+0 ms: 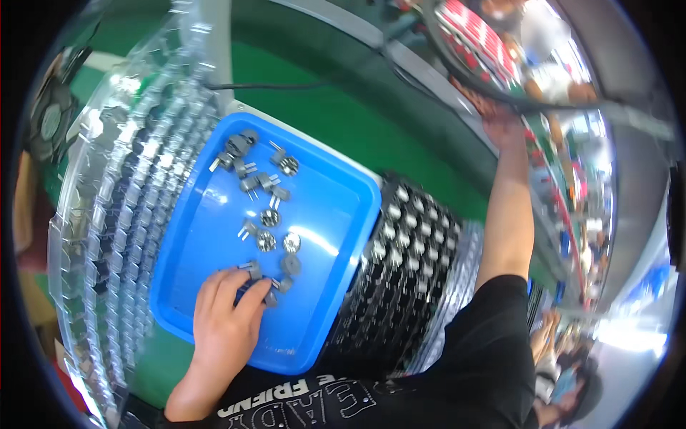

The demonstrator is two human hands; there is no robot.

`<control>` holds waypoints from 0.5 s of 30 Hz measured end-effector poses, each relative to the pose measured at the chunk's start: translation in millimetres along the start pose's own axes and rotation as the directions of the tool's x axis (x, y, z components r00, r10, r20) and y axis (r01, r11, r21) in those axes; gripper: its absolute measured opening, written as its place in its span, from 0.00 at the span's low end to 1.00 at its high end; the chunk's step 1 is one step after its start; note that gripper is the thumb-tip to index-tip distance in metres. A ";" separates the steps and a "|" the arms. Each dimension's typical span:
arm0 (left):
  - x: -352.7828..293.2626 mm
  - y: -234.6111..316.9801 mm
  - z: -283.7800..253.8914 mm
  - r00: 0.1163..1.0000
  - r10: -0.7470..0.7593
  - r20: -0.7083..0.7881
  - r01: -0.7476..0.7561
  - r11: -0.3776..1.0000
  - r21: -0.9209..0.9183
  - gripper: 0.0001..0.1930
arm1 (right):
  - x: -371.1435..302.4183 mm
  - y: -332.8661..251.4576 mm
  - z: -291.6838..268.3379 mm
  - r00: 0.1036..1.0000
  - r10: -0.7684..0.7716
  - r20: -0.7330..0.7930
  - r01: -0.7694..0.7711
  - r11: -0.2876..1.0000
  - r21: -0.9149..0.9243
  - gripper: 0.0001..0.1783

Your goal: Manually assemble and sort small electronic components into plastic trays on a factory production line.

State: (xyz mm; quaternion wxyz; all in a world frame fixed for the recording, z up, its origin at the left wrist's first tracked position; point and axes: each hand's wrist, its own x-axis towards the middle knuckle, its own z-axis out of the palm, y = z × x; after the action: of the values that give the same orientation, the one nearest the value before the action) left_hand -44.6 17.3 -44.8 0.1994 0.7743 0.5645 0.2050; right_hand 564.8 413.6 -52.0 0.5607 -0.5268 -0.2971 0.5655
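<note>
My left hand (227,314) reaches into a blue plastic tray (286,357) near its front edge. Its thumb and fingers close in a pinch around a small dark grey round part with metal prongs, partly hidden by the fingertips. Several like parts lie loose in the tray, among them one grey round part (291,264) just beyond the hand and a silver-faced one (269,217) farther up. My right hand (500,123) is stretched far out to the right, by the grey machine edge. Its fingers are dim and partly hidden there, so their grip does not show.
Stacked clear plastic trays (118,236) stand left of the blue tray. To its right is a stack of black pocketed trays (407,250). A black cable (286,86) crosses the green surface (314,114) beyond. Other people (564,386) are at the far right.
</note>
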 end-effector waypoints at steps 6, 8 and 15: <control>11.2 -9.9 8.7 0.995 0.051 -0.086 -0.052 0.999 -0.003 0.16 | -242.9 -66.2 89.2 0.965 -0.201 -0.171 0.201 0.979 -0.021 0.18; 15.2 -4.1 10.0 0.990 0.130 -0.045 -0.131 0.991 -0.027 0.16 | -252.0 -64.6 3.9 0.542 -0.153 0.827 -0.261 0.904 0.338 0.19; -4.6 -18.7 4.3 0.992 -0.042 -0.120 0.040 0.999 -0.023 0.15 | -574.6 47.6 117.3 0.815 -0.578 -0.036 0.423 0.637 -0.645 0.17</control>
State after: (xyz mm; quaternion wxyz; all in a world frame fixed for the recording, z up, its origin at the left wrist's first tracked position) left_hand -58.4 17.9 -58.9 0.1772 0.7466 0.5892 0.2531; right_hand 335.0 -110.0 86.3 0.5267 -0.6381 -0.5280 0.1915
